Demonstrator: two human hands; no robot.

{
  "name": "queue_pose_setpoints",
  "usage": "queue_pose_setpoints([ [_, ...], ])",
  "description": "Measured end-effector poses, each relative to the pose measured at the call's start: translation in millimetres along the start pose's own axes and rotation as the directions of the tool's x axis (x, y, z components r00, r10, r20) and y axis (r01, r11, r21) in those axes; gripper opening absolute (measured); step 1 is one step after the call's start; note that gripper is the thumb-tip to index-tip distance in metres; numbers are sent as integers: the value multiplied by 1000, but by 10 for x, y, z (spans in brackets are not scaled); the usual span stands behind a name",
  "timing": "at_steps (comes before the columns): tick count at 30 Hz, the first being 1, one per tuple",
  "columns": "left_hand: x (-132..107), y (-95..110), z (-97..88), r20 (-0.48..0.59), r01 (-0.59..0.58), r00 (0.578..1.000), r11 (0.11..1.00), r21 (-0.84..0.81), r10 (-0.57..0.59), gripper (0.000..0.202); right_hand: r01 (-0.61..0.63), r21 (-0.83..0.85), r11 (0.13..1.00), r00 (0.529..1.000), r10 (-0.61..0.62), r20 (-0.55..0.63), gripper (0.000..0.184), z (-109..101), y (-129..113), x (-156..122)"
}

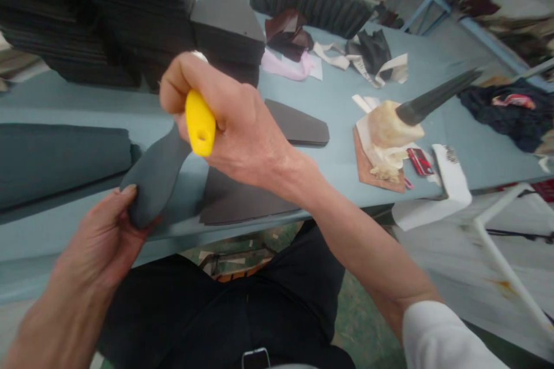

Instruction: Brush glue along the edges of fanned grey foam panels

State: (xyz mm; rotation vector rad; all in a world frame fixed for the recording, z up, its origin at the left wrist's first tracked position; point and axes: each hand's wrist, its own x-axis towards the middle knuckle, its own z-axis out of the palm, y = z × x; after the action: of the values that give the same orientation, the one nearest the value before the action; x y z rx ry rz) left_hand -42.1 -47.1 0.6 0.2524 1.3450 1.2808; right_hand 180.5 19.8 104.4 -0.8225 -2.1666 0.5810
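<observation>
My left hand (110, 230) pinches the rounded end of a dark grey insole (158, 176), thumb on its upper face and fingers beneath. Over the insole's far end is my right hand (234, 121), closed in a fist around a tool with a yellow handle (201, 124). The tool's working end is hidden behind that fist, so I cannot tell its kind. Under my right wrist, dark flat sheets (242, 199) lie at the table's front edge. A small stack of dark pieces (298, 123) lies just beyond them.
Tall stacks of dark sheets (99, 17) stand back left, with another dark stack (227, 17) beside them. Folded dark material (60, 161) lies left. To the right, a dark tapered stick (437, 95) rises from a cream block (385, 125). Scraps (288, 34) lie at the back.
</observation>
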Motion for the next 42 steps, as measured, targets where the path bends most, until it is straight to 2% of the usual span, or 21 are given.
queue_pose_setpoints([
  [3,6,16,-1,-23,-117,993,991,69,118,14,-124,-60,991,992,126,29,22,-69,130,-185],
  [7,41,24,52,17,-211,977,964,161,211,11,-236,-122,964,971,237,-1,20,-134,333,-428],
  [14,107,-10,294,135,-369,929,893,256,345,11,-303,-54,951,947,294,-127,5,-244,489,-885],
  [18,94,-19,386,210,-445,895,823,353,394,13,-322,-49,945,929,306,-209,5,-259,530,-1150],
  [29,37,-95,452,388,-527,848,655,542,361,25,-405,-136,904,886,351,-302,5,-223,533,-1653],
  [36,11,-78,473,426,-534,845,560,634,323,35,-387,-190,902,890,312,-332,3,-132,588,-1798],
  [42,-36,-69,498,444,-532,846,519,669,295,38,-363,-228,904,889,262,-375,5,-108,608,-1858],
])
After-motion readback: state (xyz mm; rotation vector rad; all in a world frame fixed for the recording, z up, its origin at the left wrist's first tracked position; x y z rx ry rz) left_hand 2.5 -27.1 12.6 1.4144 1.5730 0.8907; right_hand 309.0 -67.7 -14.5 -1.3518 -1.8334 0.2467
